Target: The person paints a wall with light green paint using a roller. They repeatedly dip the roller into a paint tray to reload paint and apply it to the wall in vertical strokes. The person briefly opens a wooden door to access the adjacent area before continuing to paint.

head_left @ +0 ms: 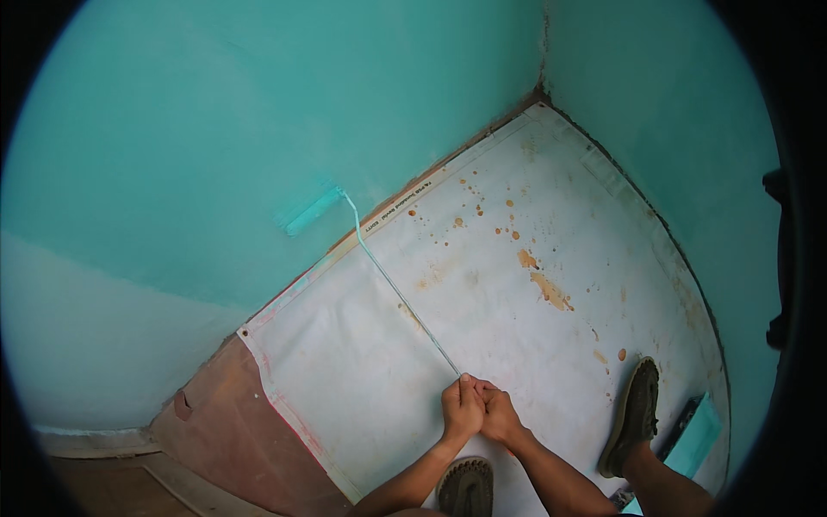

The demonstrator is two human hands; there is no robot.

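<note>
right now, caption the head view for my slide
Left hand and right hand hold a paint roller against a turquoise wall.

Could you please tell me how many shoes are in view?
2: one shoe below the left hand, partly cut off by the picture's lower edge, and another shoe farther right, on the white sheet.

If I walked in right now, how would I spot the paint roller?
Find the turquoise wall beyond the pale sheet on the floor. A thin rod runs from the left hand and right hand out to the paint roller, low against that wall. Its brighter turquoise sets it apart from the duller wall behind.
</note>
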